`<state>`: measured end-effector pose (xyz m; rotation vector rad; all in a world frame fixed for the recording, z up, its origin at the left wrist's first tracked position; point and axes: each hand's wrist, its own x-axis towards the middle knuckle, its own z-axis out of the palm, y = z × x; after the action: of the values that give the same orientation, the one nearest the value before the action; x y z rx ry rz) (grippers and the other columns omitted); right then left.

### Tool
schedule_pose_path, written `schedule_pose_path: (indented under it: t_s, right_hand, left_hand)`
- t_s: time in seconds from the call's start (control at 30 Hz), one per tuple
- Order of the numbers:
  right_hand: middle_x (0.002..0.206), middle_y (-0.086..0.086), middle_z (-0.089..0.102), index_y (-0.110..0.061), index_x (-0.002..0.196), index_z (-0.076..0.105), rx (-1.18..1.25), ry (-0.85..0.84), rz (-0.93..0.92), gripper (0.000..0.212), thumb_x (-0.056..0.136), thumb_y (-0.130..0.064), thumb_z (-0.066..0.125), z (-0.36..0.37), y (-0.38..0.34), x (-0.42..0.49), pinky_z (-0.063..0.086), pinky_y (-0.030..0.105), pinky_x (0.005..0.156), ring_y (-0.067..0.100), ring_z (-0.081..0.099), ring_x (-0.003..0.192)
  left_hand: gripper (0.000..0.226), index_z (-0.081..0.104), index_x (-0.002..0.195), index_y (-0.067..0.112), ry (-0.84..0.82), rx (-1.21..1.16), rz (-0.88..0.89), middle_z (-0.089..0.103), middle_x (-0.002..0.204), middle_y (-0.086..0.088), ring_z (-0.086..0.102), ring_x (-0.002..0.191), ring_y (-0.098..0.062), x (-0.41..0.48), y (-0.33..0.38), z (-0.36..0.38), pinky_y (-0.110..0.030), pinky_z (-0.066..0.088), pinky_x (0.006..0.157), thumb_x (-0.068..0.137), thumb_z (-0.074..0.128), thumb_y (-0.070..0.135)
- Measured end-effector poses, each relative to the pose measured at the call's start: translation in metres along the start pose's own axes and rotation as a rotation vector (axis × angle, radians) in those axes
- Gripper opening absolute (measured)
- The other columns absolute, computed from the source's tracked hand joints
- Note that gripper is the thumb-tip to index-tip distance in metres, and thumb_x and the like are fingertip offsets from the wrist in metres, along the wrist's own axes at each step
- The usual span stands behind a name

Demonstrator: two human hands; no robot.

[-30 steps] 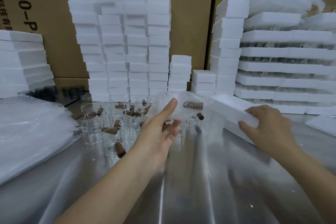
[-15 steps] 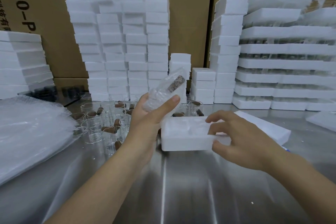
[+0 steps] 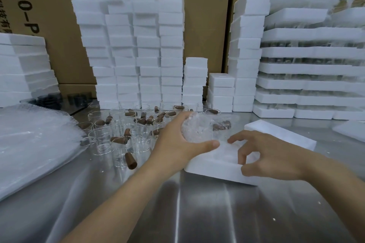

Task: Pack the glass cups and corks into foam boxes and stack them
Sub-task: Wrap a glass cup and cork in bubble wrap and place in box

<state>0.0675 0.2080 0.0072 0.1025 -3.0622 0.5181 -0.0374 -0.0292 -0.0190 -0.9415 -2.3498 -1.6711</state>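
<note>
Left hand (image 3: pixel 178 140) holds wrapped cup (image 3: pixel 199 129) over foam box (image 3: pixel 215 169)

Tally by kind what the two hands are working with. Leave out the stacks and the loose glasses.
Bubble-wrapped cup, gripped by the left hand: 1
Foam halves, the open foam box held by the right hand and the foam lid behind it: 2
Total: 3
</note>
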Motion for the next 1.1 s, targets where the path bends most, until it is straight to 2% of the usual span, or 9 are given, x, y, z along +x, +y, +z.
schedule_pose_path:
  t_s: [0.1,0.27,0.43,0.6,0.77,0.87,0.93,1.0,1.1]
  right_hand:
    - [0.134,-0.048,0.042,-0.039,0.083,0.078,0.059,-0.019,0.055,0.044,0.068,-0.070,0.051,-0.003,0.005,0.001,0.039,0.025,0.103,-0.011,0.049,0.123]
    - [0.116,-0.040,0.059,-0.043,0.093,0.073,0.040,0.084,0.059,0.007,0.090,-0.045,0.067,0.005,0.018,0.006,0.038,0.014,0.086,-0.011,0.054,0.111]
    - [0.095,-0.028,0.067,-0.041,0.086,0.073,0.146,0.078,0.071,0.016,0.090,-0.025,0.071,0.005,0.021,0.008,0.047,0.014,0.072,-0.008,0.063,0.077]
    - [0.071,-0.019,0.067,-0.031,0.076,0.067,0.181,0.098,0.067,0.021,0.089,-0.015,0.072,0.006,0.026,0.009,0.043,0.018,0.067,-0.001,0.060,0.067]
    - [0.071,-0.012,0.068,-0.027,0.077,0.067,0.161,0.118,0.106,0.018,0.091,-0.020,0.075,0.006,0.031,0.010,0.044,0.026,0.067,0.002,0.057,0.064]
    - [0.085,-0.007,0.076,-0.029,0.084,0.072,0.191,0.118,0.120,0.015,0.092,-0.017,0.076,0.007,0.028,0.010,0.053,0.033,0.078,0.011,0.069,0.081]
    - [0.092,-0.001,0.077,-0.030,0.088,0.073,0.177,0.125,0.135,0.015,0.093,-0.016,0.076,0.007,0.027,0.011,0.055,0.039,0.089,0.021,0.071,0.092]
    - [0.094,0.001,0.077,-0.032,0.087,0.073,0.167,0.129,0.142,0.017,0.093,-0.016,0.075,0.007,0.027,0.011,0.055,0.040,0.092,0.022,0.071,0.094]
    - [0.093,-0.012,0.076,-0.033,0.085,0.075,0.178,0.175,0.125,0.017,0.095,-0.019,0.073,0.008,0.026,0.011,0.057,0.032,0.090,0.005,0.070,0.091]
  left_hand:
    - [0.096,0.053,0.144,0.044,-0.053,0.047,0.017,0.055,0.136,0.034,0.049,0.121,0.020,-0.002,-0.003,0.004,-0.008,0.036,0.095,0.062,0.098,0.062]
    - [0.083,0.058,0.130,0.053,-0.081,0.062,0.014,0.060,0.121,0.043,0.051,0.115,0.025,-0.005,-0.008,0.011,-0.004,0.037,0.087,0.058,0.098,0.064]
    - [0.082,0.055,0.127,0.059,-0.097,0.102,0.014,0.058,0.120,0.046,0.049,0.114,0.027,-0.009,-0.009,0.017,0.001,0.037,0.082,0.056,0.095,0.069]
    - [0.085,0.057,0.134,0.052,-0.152,0.142,-0.020,0.063,0.131,0.025,0.059,0.121,0.003,-0.010,-0.011,0.019,-0.026,0.049,0.102,0.060,0.099,0.059]
    - [0.075,0.054,0.133,0.056,-0.252,0.224,-0.035,0.058,0.128,0.034,0.052,0.118,0.016,-0.008,-0.006,0.010,-0.003,0.039,0.087,0.072,0.097,0.049]
    - [0.069,0.054,0.133,0.053,-0.296,0.270,-0.060,0.057,0.123,0.034,0.054,0.113,0.016,-0.007,-0.002,0.003,0.004,0.038,0.079,0.078,0.095,0.043]
    - [0.067,0.053,0.135,0.051,-0.328,0.321,-0.067,0.056,0.123,0.030,0.054,0.113,0.011,-0.008,0.003,0.000,-0.002,0.038,0.081,0.081,0.091,0.045]
    - [0.072,0.047,0.145,0.051,-0.366,0.382,-0.067,0.051,0.134,0.025,0.050,0.124,0.000,-0.009,0.008,-0.001,-0.020,0.041,0.101,0.085,0.086,0.051]
    - [0.078,0.039,0.156,0.049,-0.369,0.378,-0.040,0.044,0.156,0.020,0.038,0.147,-0.008,-0.012,0.013,0.001,-0.044,0.032,0.125,0.089,0.076,0.060]
